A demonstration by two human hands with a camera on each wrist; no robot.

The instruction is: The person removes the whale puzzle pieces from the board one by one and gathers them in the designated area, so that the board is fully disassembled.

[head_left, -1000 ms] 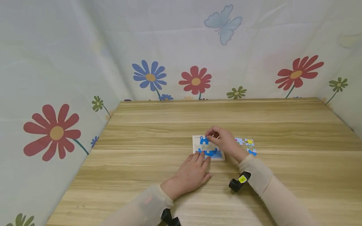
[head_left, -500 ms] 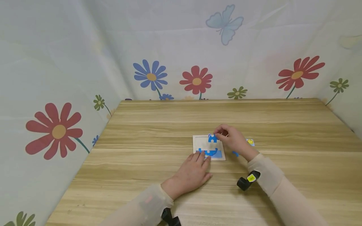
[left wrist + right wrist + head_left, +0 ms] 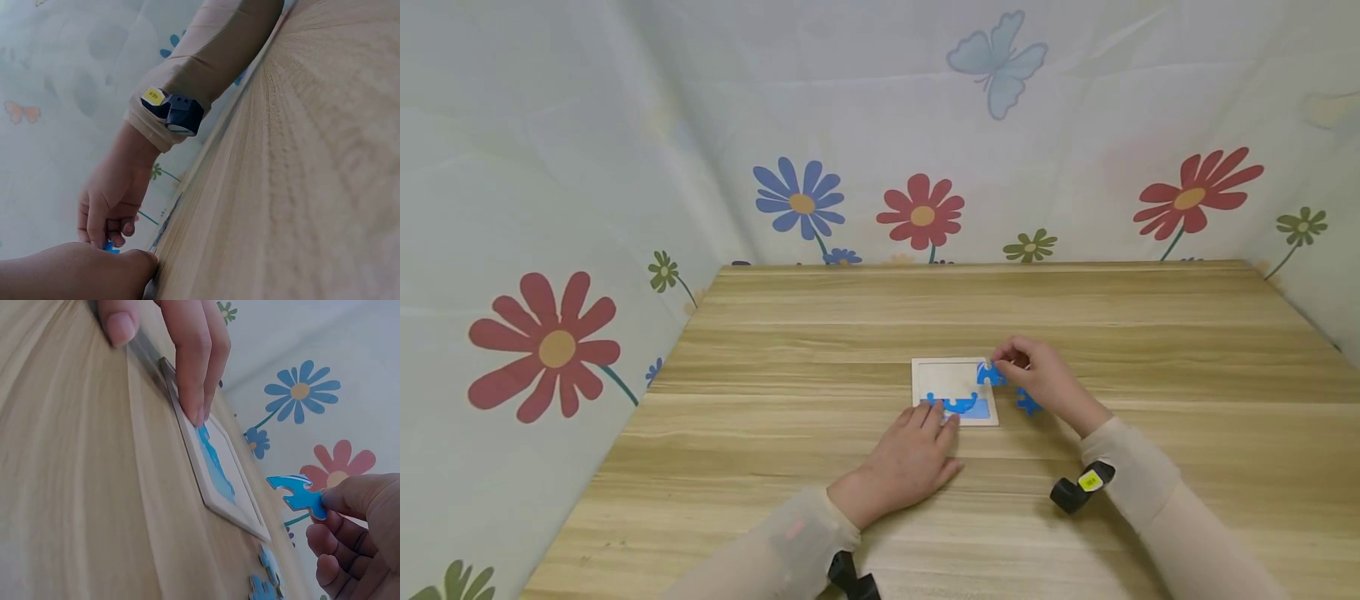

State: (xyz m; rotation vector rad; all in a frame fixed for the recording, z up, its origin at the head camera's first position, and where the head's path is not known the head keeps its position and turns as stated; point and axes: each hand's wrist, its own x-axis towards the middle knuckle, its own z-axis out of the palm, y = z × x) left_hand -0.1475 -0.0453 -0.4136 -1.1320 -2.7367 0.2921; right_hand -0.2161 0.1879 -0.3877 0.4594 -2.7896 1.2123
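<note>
My right hand [image 3: 1033, 371] pinches a blue jigsaw piece [image 3: 300, 495] between thumb and finger. In the head view the piece overlaps the upper right corner of a pale puzzle tray [image 3: 916, 383]; the right wrist view shows it raised off the table. Along the tray's near side lies a row of blue fitted pieces [image 3: 970, 408], while the far part shows bare board. My left hand [image 3: 902, 467] lies flat with straight fingers, its fingertips [image 3: 199, 417] resting on the tray's near edge and the fitted pieces.
Loose blue puzzle pieces [image 3: 265, 584] lie right of the tray, partly hidden by my right hand and forearm in the head view. The wooden table [image 3: 790, 333] ends at a flower-printed cloth wall [image 3: 850, 100] behind and at the sides.
My right hand has moved the pinched piece rightward, from over the tray's far left part to its upper right corner, turning it on the way. My left hand has stayed still.
</note>
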